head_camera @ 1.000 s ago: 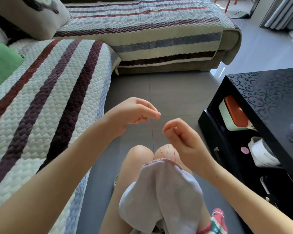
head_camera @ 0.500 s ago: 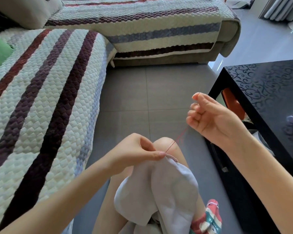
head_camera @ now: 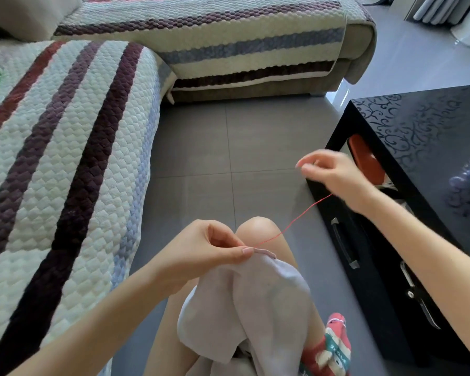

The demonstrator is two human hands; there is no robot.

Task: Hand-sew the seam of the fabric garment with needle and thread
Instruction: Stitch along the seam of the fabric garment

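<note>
- Left hand: thumb and forefinger pinch the stitched top edge of the garment, and the other fingers are curled in behind.
- Garment: pale lilac-white fabric draped over the person's lap, just behind the bare knee. Its pinkish seam edge is at the top, touching the left fingertips.
- Red thread: one taut line rising from the seam edge, up and to the right, to the underside of the right hand.
- Right hand: raised well apart from the garment in front of the counter's edge, thumb and forefinger pressed together and the thread drawn tight. The needle is too fine to make out.
- Counter: glossy black with a scroll pattern on top, to the person's right. The right forearm crosses its front and hides part of the lower shelf.
- Orange-lidded box: on the open shelf under the counter top, partly behind the right hand.
- Metal handles: on the counter's dark front.
- Sofa: quilted cream cover with maroon, red and blue stripes, at left and across the back.
- Floor: grey tiles between sofa and counter.
- Red patterned cloth: beside the garment's lower right.
</note>
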